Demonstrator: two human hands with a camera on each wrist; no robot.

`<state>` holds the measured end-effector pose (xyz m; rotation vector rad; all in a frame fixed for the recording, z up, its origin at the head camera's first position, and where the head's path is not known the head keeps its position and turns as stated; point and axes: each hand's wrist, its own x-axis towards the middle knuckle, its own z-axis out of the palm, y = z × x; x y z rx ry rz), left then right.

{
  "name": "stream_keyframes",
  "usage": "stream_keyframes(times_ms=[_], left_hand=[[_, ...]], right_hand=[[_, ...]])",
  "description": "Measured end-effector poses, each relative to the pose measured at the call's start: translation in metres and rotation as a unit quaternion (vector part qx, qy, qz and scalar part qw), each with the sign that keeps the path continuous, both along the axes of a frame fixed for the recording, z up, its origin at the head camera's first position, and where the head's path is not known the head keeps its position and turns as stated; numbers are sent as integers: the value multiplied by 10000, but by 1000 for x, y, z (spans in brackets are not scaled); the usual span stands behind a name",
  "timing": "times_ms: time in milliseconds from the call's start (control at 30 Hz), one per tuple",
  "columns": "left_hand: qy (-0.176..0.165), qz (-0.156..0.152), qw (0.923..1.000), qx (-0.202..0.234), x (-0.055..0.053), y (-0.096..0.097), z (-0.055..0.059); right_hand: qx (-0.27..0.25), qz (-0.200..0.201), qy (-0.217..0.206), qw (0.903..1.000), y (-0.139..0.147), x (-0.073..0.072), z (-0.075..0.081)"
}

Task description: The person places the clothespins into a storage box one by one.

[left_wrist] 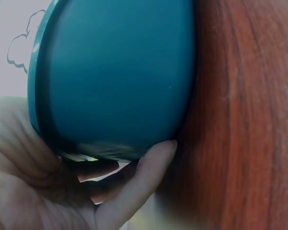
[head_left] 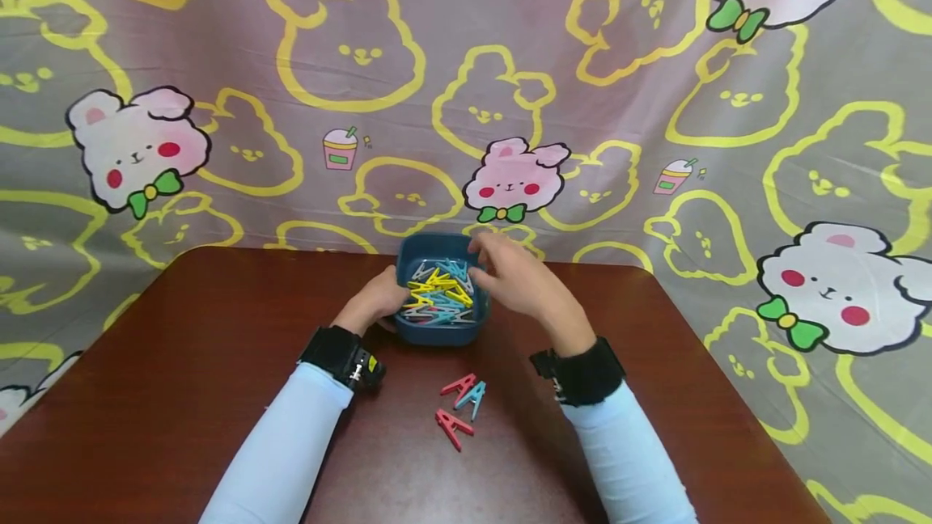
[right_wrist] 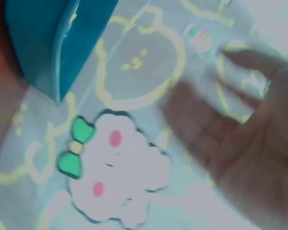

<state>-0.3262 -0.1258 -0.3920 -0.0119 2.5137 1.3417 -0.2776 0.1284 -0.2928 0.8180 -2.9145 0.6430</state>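
Note:
A dark teal plastic bin [head_left: 440, 335] stands toward the back of the table, full of small plastic clothespins [head_left: 439, 297] in yellow, blue and grey. My left hand [head_left: 380, 296] grips the bin's left side; in the left wrist view its fingers [left_wrist: 156, 160] lie against the outer wall. Over the bin's right rim hovers my right hand [head_left: 518, 275], fingers loosely bent and apart, nothing between them. In the right wrist view that hand is blurred and off to the side of the bin. Two red clothespins [head_left: 455, 427] and a blue clothespin [head_left: 472, 399] lie on the table in front.
The brown wooden table [head_left: 240, 330] reaches back to a grey cloth [head_left: 429, 136] with yellow outlines and white cartoon animals, hanging close behind the bin. Black straps with small cameras circle both wrists, over light blue sleeves.

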Motion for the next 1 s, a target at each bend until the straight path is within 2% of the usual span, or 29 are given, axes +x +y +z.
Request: stream_keyframes(times_ms=[67,133,200,267,367,467,600,767,900,1000], left_hand=[[1,26,10000,11,0,2,0],[10,22,10000,5,-1,4,1],[-14,6,10000,-18,-2,5,1],[-43,-18,10000,-61,-1,6,2],[-66,-18,9999,-104,-2,5,1],[-70,24,9999,-107,-3,2,-1],[-55,59,9999,-93,-3,1,-3],[-115,20,9999,-110,-1,1,-4],[-70,-1,9999,-101,1,1,-4],[14,0,9999,-116,1,0,-2]], right_hand=[[372,992,282,9940,9,21,4],[772,1699,392,9816,17,40,-3],[1121,2162,343,9693,23,55,-15],[1406,2350,157,9616,27,66,-30],[1742,2249,-65,9587,24,81,-48],[1729,1875,-318,9664,11,96,-60],[1621,1341,-342,9770,-6,113,-71],[1597,847,-348,9829,-15,121,-79],[1557,716,-372,9845,-18,125,-81],[1684,706,-150,9831,-20,128,-81]])
